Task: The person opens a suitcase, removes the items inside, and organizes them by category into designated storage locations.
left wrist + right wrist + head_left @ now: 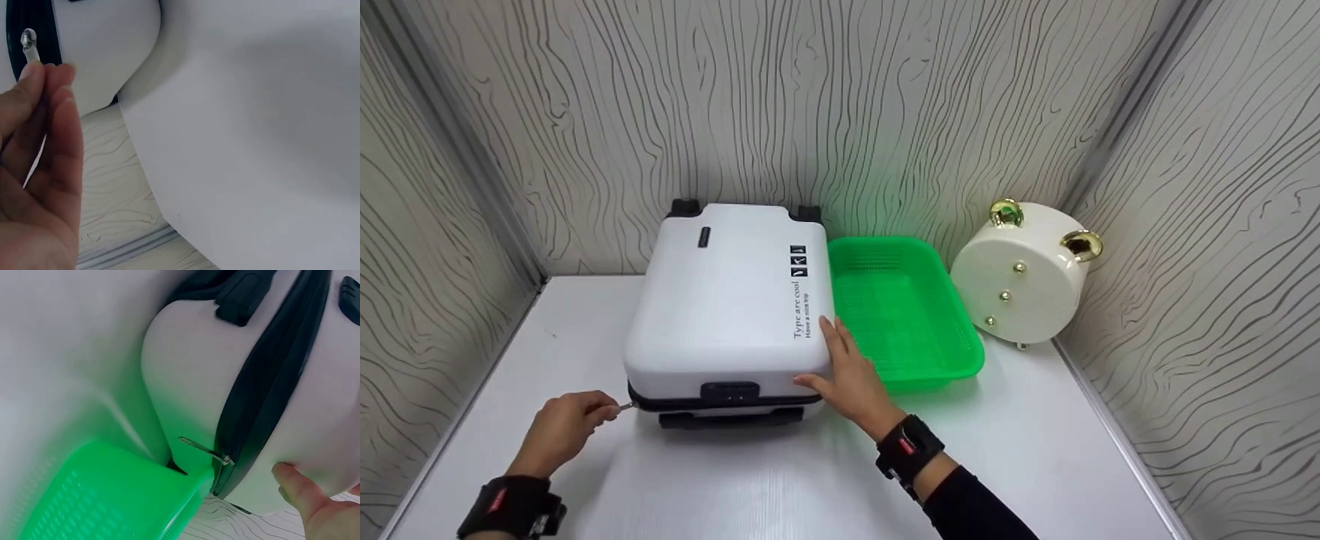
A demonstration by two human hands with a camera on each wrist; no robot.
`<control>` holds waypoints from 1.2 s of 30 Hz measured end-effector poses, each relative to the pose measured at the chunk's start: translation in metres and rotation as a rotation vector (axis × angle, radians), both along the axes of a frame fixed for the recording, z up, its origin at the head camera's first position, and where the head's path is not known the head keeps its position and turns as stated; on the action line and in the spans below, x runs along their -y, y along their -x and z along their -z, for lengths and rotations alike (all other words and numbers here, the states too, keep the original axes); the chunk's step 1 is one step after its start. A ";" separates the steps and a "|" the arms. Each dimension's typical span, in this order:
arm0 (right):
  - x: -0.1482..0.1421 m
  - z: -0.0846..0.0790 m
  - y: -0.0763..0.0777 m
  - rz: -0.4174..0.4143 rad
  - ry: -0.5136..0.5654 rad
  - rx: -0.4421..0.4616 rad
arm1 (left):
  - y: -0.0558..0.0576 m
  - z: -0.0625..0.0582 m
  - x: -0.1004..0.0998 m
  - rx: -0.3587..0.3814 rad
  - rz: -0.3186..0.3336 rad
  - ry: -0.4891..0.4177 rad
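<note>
I am pinching the zip pull [28, 48] with my left hand [561, 429] at the case's [731, 300] seven o'clock corner — my right hand [851, 379] is lying flat-fingered at its four o'clock edge. The case is lying shut-looking mid-table [780, 487]; unzipping is barely begun — another pull [202, 451] is hanging untouched.

Both hands are bare. The left hand [561, 430] and the right hand [851, 379] each carry a black wrist strap with a small red marking. A dark navy sleeve covers the right forearm below its strap.
</note>
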State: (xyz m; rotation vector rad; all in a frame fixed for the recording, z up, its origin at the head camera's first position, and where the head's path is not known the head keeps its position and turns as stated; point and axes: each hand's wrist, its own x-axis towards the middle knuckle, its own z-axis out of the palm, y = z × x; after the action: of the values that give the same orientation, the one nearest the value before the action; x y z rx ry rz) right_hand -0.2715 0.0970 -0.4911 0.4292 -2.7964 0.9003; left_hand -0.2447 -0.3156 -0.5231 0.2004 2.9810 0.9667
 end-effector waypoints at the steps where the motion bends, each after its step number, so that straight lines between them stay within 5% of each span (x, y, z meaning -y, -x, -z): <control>1: 0.000 0.001 0.000 -0.001 -0.003 -0.010 | 0.001 -0.001 0.002 -0.019 0.000 0.013; 12: -0.003 -0.002 0.002 -0.022 -0.018 -0.032 | 0.034 0.001 0.016 -0.139 -0.061 0.050; 24: -0.005 0.001 0.001 -0.027 -0.022 -0.035 | 0.085 -0.004 0.001 -0.096 -0.207 0.024; 29: -0.006 -0.002 0.002 -0.041 0.000 -0.050 | 0.083 -0.016 -0.002 -0.053 -0.212 -0.030; 36: -0.007 0.001 0.003 -0.025 0.050 -0.001 | 0.059 -0.052 -0.007 -0.091 -0.112 -0.208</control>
State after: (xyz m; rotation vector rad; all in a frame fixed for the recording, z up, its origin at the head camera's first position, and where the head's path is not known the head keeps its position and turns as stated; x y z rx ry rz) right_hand -0.2747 0.1040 -0.4917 0.4584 -2.7664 0.9731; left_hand -0.3037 -0.3087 -0.4707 0.0791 2.9969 1.3164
